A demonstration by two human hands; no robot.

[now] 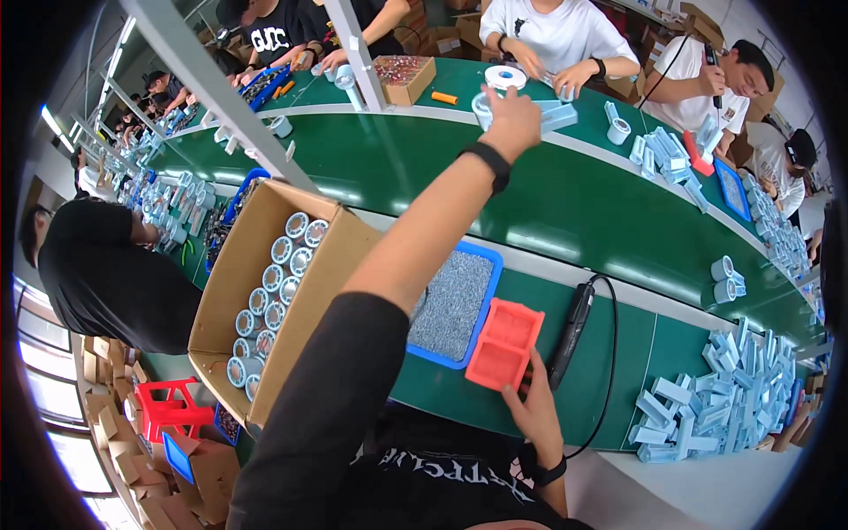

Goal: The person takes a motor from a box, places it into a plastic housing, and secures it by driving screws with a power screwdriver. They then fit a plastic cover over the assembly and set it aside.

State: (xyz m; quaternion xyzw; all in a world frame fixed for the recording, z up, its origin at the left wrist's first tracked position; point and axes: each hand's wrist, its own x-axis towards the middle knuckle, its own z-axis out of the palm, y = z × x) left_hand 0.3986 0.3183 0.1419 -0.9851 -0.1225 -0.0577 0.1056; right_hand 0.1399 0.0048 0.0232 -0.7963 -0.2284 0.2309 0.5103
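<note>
My left arm reaches far across the green conveyor belt. Its hand [514, 122] is closed on a light blue plastic part [558, 116], which has a round cup-like end and a long straight body; my fingers partly cover it. Near me, my right hand [535, 408] grips the near right corner of a red two-compartment block [505, 340], thumb at the front edge and fingers along the side. Left of the block, touching or almost touching it, lies a blue tray [496, 265] full of small silvery pieces. A black electric screwdriver [572, 331] with a cable lies to the right.
An open cardboard box [221, 291] of round light blue parts stands left, partly behind my arm. A pile of light blue plastic pieces [698, 406] covers the right end of the bench. A grey metal post [221, 88] rises at left. Co-workers sit across the belt, near a white roll [505, 78].
</note>
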